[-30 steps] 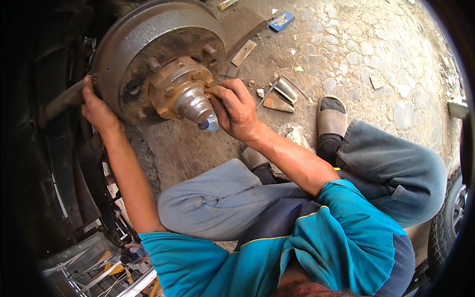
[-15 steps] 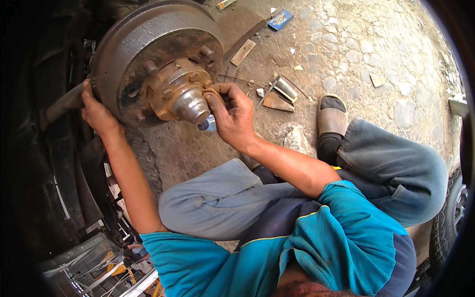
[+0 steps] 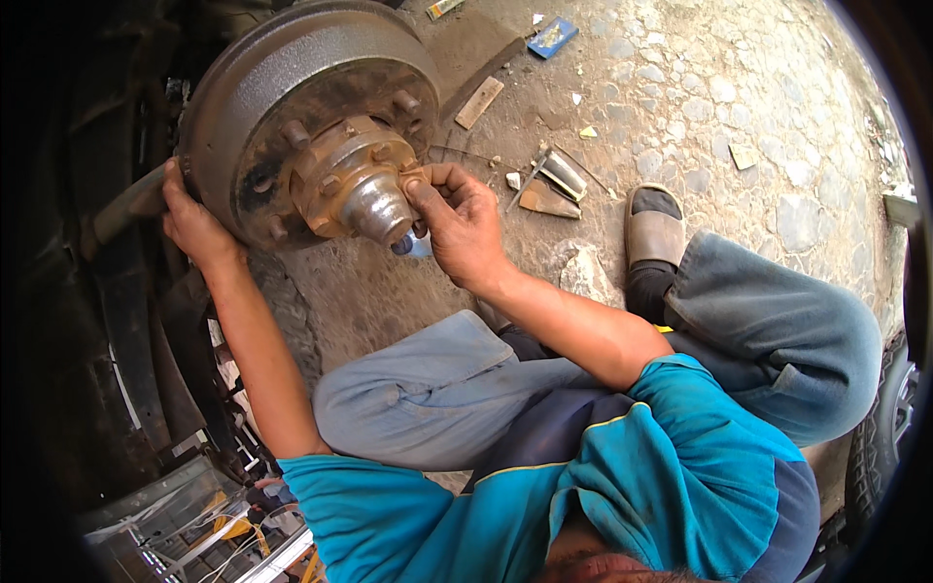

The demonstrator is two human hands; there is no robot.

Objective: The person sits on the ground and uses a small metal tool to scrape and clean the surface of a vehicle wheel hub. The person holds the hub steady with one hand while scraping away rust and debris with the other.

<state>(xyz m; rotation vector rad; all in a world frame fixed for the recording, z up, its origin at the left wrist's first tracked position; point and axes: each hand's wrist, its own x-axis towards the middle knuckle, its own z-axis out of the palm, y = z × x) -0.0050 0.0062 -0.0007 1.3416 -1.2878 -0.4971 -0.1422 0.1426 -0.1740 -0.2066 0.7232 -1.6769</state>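
Head view, looking down on rough cobbled ground (image 3: 739,117), pale grey-brown stones packed with dirt, dusty and littered, filling the upper right and middle. Dark vehicle underside (image 3: 87,321) along the left, shadowed, rails and brackets barely readable. Edge of a tyre (image 3: 880,437) at the far right, low down. Seated on the ground: person in a teal shirt (image 3: 583,486) and faded blue trousers (image 3: 777,330), knees bent, one foot in a grey sandal (image 3: 653,233) flat on the stones. Large grey brake drum (image 3: 301,107) at upper left, standing on edge, open face tilted toward the camera, several studs poking out of it. Rusty brown hub (image 3: 340,175) bolted in the middle of the drum, its bare metal cap (image 3: 377,209) pointing down-right. Left hand (image 3: 194,219) wrapped over the lower left rim of the drum, fingers curled behind it, gripping. Right hand (image 3: 465,223) just beside the hub, thumb and fingertips pinched against the hub's right edge; small bluish thing (image 3: 413,245) under the palm beside the cap, too hidden to say what, or whether held. Metal frame with yellow cords (image 3: 194,525) at lower left. Scattered on the stones beyond the right hand: folded metal piece (image 3: 562,175), rusty wedge-shaped scrap (image 3: 546,201), flat wooden strip (image 3: 479,102), blue flat packet (image 3: 552,37) near the top edge, loose pale stone (image 3: 583,272) near the elbow.
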